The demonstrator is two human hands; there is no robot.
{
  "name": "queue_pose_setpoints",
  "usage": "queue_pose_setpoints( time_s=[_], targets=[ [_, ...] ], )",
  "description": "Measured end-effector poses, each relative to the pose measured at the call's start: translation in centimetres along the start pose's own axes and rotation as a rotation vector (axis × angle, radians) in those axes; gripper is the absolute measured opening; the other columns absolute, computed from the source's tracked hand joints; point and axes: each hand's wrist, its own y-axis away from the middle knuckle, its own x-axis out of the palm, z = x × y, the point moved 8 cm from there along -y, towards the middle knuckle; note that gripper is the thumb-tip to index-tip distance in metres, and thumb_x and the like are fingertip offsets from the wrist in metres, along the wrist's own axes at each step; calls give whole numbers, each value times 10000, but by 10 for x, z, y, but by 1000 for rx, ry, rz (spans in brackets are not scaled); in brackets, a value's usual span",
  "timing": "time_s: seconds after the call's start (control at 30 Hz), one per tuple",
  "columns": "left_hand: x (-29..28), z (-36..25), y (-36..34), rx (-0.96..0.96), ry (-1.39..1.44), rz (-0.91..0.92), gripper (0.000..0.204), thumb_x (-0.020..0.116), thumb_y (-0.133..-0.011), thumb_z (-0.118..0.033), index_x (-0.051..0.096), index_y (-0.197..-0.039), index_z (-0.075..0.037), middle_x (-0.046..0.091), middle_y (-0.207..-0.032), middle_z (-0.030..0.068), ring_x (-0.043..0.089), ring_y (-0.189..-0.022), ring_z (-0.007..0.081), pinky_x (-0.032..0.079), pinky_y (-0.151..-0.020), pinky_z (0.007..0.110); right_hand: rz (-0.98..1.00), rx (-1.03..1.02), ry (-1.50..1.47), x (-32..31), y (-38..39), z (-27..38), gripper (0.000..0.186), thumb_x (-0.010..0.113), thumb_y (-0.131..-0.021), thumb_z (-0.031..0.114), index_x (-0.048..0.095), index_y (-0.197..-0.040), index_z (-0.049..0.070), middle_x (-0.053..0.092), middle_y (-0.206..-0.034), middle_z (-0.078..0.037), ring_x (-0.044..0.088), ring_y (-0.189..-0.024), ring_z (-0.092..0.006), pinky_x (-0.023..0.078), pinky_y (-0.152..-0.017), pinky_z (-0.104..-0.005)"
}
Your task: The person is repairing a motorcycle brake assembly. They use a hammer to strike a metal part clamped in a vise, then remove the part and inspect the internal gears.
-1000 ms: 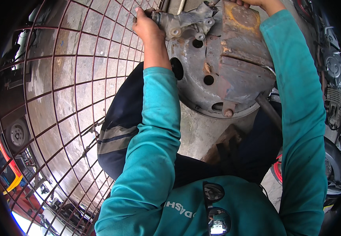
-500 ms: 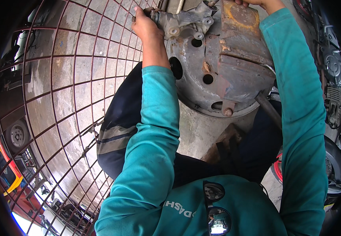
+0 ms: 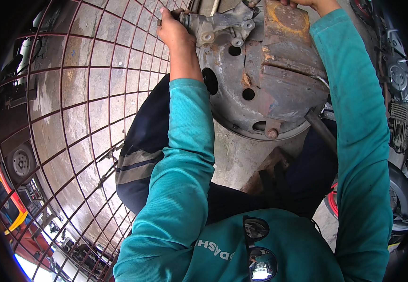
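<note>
My left hand (image 3: 174,28) grips the left end of a grey cast-metal housing (image 3: 220,28), thumb upward. The housing lies over a rusty steel wheel disc (image 3: 227,98) with round holes. A weathered, blocky metal fixture (image 3: 291,96), with a rod projecting toward the lower right, sits on the disc's right side; its upper part carries a yellowish rust ring. My right hand (image 3: 307,3) is at the top edge above that rusty part, fingers curled, partly out of frame; what they hold is hidden.
A red wire-mesh panel (image 3: 63,108) runs along my left, with vehicles and a wheel (image 3: 21,163) beyond it. Motorcycles with an exposed engine (image 3: 396,80) and tyre (image 3: 399,192) line the right. Below the disc, a worn block (image 3: 272,162) lies on concrete between my legs.
</note>
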Motion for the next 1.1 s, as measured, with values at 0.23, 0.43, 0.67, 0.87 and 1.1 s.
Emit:
queue_pose_setpoints(
  time_s=[0.23, 0.43, 0.67, 0.87, 1.1],
  targets=[
    [-1, -1, 1, -1, -7, -14, 492, 525, -1080, -343, 605, -838, 79, 661, -764, 201, 662, -663, 287, 580, -632, 422, -32, 54, -7, -1, -1, -2, 225, 693, -934, 188, 716, -922, -35, 714, -764, -101, 666, -596, -173, 552, -535, -331],
    [0, -1, 3, -17, -13, -19, 499, 521, -1080, -346, 608, -832, 78, 663, -767, 205, 660, -654, 286, 580, -631, 422, -28, 25, 10, 0, -2, -1, 221, 690, -947, 173, 709, -920, -45, 714, -764, -104, 663, -591, -174, 552, -530, -335],
    [1, -1, 3, -26, -11, -14, 495, 531, -1076, -345, 607, -826, 76, 660, -760, 198, 659, -650, 285, 581, -623, 421, -21, -17, 6, 1, -3, -2, 172, 694, -931, 127, 708, -948, -43, 713, -766, -104, 661, -590, -174, 552, -527, -340],
    [-1, 1, -1, -9, -10, -16, 483, 544, -1072, -338, 601, -829, 75, 651, -765, 190, 661, -650, 286, 580, -617, 422, -16, -12, 6, 0, -3, -3, 185, 701, -922, 141, 711, -946, -43, 713, -770, -109, 664, -589, -180, 552, -521, -341],
    [0, 0, 1, -21, -1, -17, 476, 542, -1072, -338, 597, -837, 72, 649, -759, 189, 661, -645, 288, 580, -617, 420, -29, 38, -12, 0, -1, -2, 241, 701, -942, 185, 707, -918, -54, 713, -765, -112, 668, -588, -185, 554, -521, -333]
  ],
)
